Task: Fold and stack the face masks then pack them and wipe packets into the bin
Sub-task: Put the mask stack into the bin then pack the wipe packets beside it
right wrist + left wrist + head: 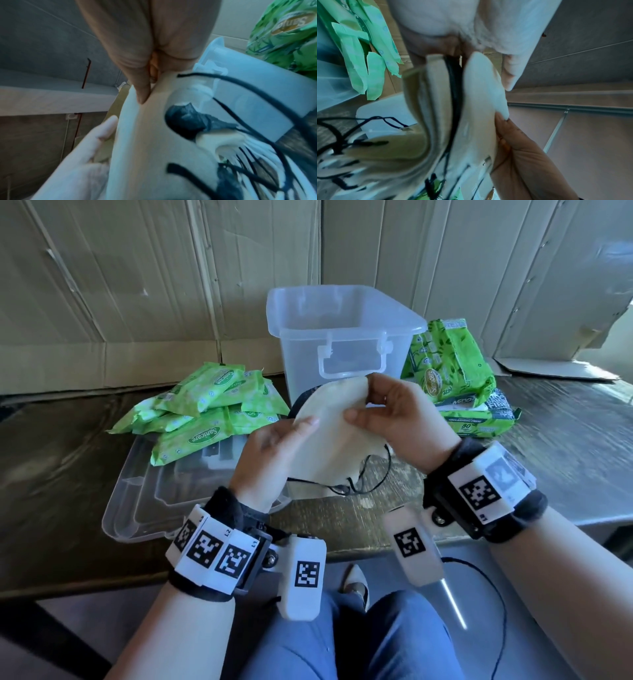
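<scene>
Head view: both hands hold a pale face mask (329,433) up over the table (565,440), just in front of the clear bin (342,337); the left hand (270,453) pinches its lower left edge, the right hand (394,416) pinches the upper right edge. Green wipe packets (205,409) are piled left of the bin, bigger green packs (452,364) to its right. Left wrist view: fingers (508,129) grip the blurred mask's edge. Right wrist view: thumb (137,75) and finger press together on the mask; black ear loops (240,86) trail below.
</scene>
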A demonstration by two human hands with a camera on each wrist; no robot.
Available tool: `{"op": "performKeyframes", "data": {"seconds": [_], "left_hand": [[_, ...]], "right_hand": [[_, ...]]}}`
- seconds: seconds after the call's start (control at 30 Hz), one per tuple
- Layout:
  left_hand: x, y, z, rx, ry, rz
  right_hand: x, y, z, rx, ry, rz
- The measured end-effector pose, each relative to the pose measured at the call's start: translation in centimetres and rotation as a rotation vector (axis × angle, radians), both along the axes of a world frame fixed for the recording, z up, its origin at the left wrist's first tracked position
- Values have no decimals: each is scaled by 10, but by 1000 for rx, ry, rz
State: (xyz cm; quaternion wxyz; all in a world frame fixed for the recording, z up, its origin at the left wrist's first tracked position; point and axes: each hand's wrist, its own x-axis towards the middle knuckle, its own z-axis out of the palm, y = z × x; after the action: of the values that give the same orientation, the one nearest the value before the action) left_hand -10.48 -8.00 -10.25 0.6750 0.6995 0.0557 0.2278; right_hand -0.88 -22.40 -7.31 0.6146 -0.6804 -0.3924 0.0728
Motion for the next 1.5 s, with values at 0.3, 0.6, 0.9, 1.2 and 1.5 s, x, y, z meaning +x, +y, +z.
{"op": "performKeyframes", "data": {"seconds": [0.3, 0.6, 0.9, 1.2, 1.5], "left_hand": [[-3, 3, 0, 32, 20, 38], [-4, -3, 5, -26, 7, -3], [3, -3, -6, 144, -17, 93], [4, -2, 1, 93, -136, 86], [9, 3, -4, 164, -144, 69]], "right_hand": [[5, -6, -12, -545, -377, -124], [5, -8, 3, -41, -18, 76], [4, 13, -7, -195, -161, -194], [5, 13, -3, -33, -244, -288], [5, 11, -10, -61, -236, -79]]}}
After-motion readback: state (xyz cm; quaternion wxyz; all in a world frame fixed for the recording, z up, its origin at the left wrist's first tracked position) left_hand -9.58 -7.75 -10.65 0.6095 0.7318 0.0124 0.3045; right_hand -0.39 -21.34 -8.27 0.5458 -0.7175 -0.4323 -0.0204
